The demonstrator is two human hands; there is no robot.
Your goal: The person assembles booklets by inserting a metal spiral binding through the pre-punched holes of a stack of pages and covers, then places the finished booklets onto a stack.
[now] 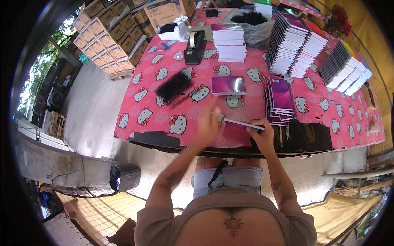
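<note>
Near the front edge of the table, my right hand (263, 133) grips the right end of a thin purple-covered notebook (242, 124), tilted with its white page edge up. Beside its left end is my left hand (208, 125), smeared by motion, so its fingers cannot be read. Just beyond lies a short stack of purple notebooks (228, 85). To the left rests a bundle of black spiral binding coils (174, 87), with one coil lying apart along its near side. Spiral-bound purple notebooks (281, 97) are piled unevenly on the right.
A black tape dispenser (195, 48) and a white-paged notebook stack (229, 44) stand farther back. Tall notebook stacks (287, 45) and another stack (345, 70) fill the right side. A plastic bag of black coils (251, 28) sits behind. Cartons (108, 39) are piled on the left floor.
</note>
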